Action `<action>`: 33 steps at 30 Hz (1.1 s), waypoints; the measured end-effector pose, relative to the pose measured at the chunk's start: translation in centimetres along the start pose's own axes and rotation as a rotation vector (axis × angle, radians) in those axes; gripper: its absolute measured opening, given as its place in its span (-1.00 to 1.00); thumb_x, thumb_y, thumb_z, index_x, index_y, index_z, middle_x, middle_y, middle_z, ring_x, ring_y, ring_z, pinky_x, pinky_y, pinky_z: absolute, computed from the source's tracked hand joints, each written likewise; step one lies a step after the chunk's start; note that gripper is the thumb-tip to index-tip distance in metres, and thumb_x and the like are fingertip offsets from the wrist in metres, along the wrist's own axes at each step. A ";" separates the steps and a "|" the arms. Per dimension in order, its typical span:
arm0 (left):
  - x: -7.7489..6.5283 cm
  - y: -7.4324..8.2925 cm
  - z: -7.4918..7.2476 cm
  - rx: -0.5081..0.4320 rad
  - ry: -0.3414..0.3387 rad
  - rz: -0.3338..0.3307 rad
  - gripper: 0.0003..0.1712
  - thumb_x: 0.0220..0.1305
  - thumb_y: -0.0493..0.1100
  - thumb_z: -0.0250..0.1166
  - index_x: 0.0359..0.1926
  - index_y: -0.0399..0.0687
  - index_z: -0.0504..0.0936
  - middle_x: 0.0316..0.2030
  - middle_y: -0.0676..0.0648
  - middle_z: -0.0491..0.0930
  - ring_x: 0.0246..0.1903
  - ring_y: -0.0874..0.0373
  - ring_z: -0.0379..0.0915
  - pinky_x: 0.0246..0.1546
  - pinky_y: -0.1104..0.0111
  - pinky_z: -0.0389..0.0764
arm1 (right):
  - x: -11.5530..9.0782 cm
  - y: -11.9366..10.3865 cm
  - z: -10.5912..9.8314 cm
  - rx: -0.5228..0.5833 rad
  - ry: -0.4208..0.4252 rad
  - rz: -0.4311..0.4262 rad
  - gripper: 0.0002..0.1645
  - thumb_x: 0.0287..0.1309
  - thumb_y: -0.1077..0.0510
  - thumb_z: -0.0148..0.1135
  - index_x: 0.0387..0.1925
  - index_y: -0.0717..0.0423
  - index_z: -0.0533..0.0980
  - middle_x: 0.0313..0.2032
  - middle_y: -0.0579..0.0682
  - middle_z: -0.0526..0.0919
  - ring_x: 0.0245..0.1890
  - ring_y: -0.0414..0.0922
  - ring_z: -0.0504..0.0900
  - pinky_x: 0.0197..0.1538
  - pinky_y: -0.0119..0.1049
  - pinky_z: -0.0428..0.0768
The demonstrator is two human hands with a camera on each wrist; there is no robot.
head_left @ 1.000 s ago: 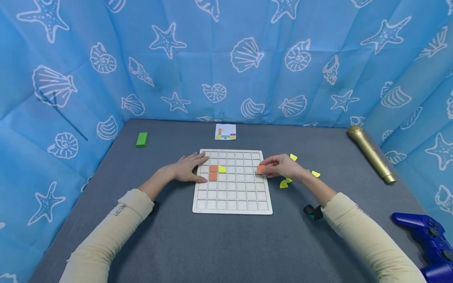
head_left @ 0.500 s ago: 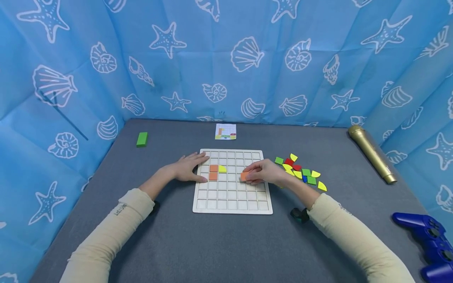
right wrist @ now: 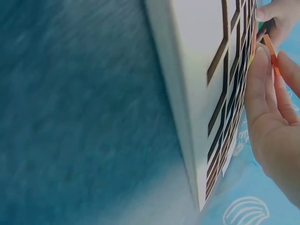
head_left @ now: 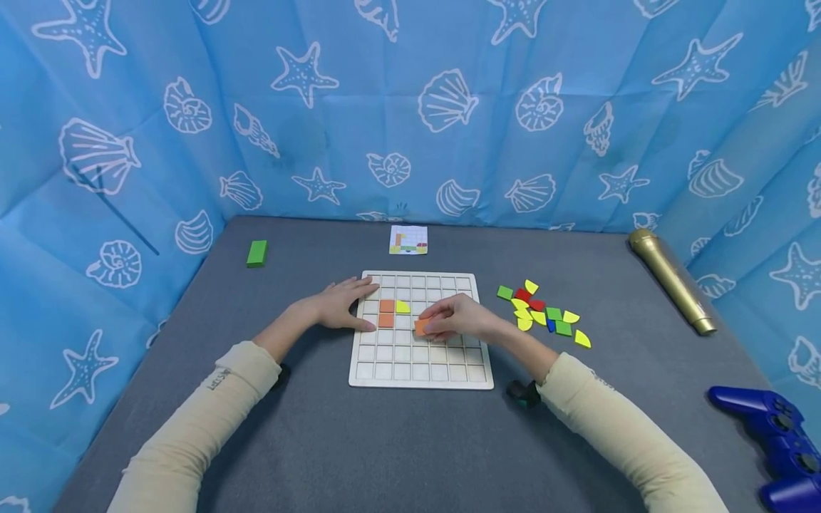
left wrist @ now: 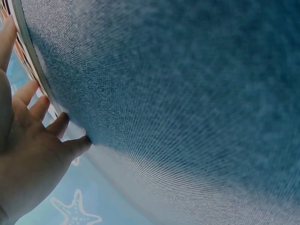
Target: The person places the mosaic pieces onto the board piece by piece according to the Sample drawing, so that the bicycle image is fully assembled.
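A white grid board (head_left: 420, 380) lies on the grey table. My left hand (head_left: 335, 305) rests on its left edge with fingers spread; in the left wrist view that hand (left wrist: 40, 138) touches the board's rim. Over the middle of the board, my right hand (head_left: 460, 315) pinches an orange square tile (head_left: 421, 328). The right wrist view shows the tile (right wrist: 271, 54) edge-on between thumb and fingers of the right hand (right wrist: 276, 126). Two orange tiles (head_left: 386, 320) sit in the grid one above the other, and a yellow quarter-round tile (head_left: 403, 307) is beside the upper one.
Several loose green, red, yellow and blue tiles (head_left: 537, 306) lie right of the board. A small pattern card (head_left: 408, 240) is behind it. A green block (head_left: 256, 254) is at back left, a gold microphone (head_left: 673, 282) and a blue game controller (head_left: 779, 442) at right.
My right hand has carried the orange tile leftward from the board's right edge to its middle, uncovering the loose tiles. The left hand stays in place.
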State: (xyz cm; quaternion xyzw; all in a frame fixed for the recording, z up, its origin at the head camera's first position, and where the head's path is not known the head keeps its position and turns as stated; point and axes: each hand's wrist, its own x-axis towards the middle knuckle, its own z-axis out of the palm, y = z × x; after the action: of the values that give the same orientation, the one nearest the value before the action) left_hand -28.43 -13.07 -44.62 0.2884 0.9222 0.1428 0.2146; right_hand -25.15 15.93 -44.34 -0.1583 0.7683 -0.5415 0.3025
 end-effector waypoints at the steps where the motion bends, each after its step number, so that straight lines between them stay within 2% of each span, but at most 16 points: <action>1: 0.0 0.0 0.0 0.003 0.000 0.000 0.05 0.18 0.31 0.25 0.50 -0.03 -0.02 0.48 -0.14 -0.16 0.43 -0.18 -0.33 0.30 -0.19 -0.23 | 0.1 -0.1 0.2 0.005 -0.001 0.007 -0.67 0.22 0.32 0.22 0.02 0.38 0.54 -0.25 0.16 0.70 -0.26 0.01 0.69 -0.16 -0.15 0.64; 10: 0.1 0.2 -0.2 0.011 -0.011 -0.001 0.05 0.20 0.29 0.25 0.50 -0.06 -0.02 0.48 -0.17 -0.16 0.42 -0.20 -0.32 0.30 -0.19 -0.19 | 0.5 -0.7 1.5 0.016 -0.001 0.024 -0.70 0.23 0.32 0.22 -0.01 0.35 0.56 -0.27 0.15 0.70 -0.25 -0.01 0.69 -0.17 -0.17 0.64; 18: 0.2 0.4 -0.3 0.001 -0.020 -0.028 0.05 0.19 0.29 0.26 0.50 -0.05 -0.02 0.48 -0.16 -0.17 0.42 -0.20 -0.32 0.30 -0.18 -0.17 | 1.1 -1.3 2.6 0.064 0.051 0.124 -0.72 0.21 0.32 0.24 -0.04 0.30 0.58 -0.32 0.12 0.70 -0.33 -0.07 0.70 -0.22 -0.21 0.65; 22: 0.3 0.5 -0.4 0.002 -0.022 -0.033 0.05 0.19 0.29 0.25 0.50 -0.05 -0.02 0.48 -0.17 -0.16 0.42 -0.21 -0.31 0.29 -0.18 -0.15 | 1.4 -1.4 3.3 0.105 0.056 0.140 -0.73 0.21 0.34 0.23 -0.04 0.32 0.58 -0.33 0.16 0.70 -0.34 -0.05 0.71 -0.22 -0.20 0.66; 33: 0.4 0.5 -0.3 0.015 -0.024 -0.040 0.05 0.19 0.30 0.24 0.50 -0.04 -0.03 0.48 -0.16 -0.17 0.42 -0.20 -0.31 0.31 -0.14 -0.15 | 2.3 -1.6 4.6 0.112 0.113 0.170 -0.78 0.19 0.34 0.24 -0.11 0.31 0.59 -0.34 0.14 0.70 -0.38 -0.06 0.70 -0.27 -0.23 0.66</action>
State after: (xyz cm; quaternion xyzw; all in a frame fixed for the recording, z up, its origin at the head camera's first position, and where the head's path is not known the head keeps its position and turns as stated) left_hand -28.64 -12.43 -44.26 0.2734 0.9261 0.1282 0.2261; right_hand -24.05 10.66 -44.63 -0.0448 0.7634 -0.5639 0.3119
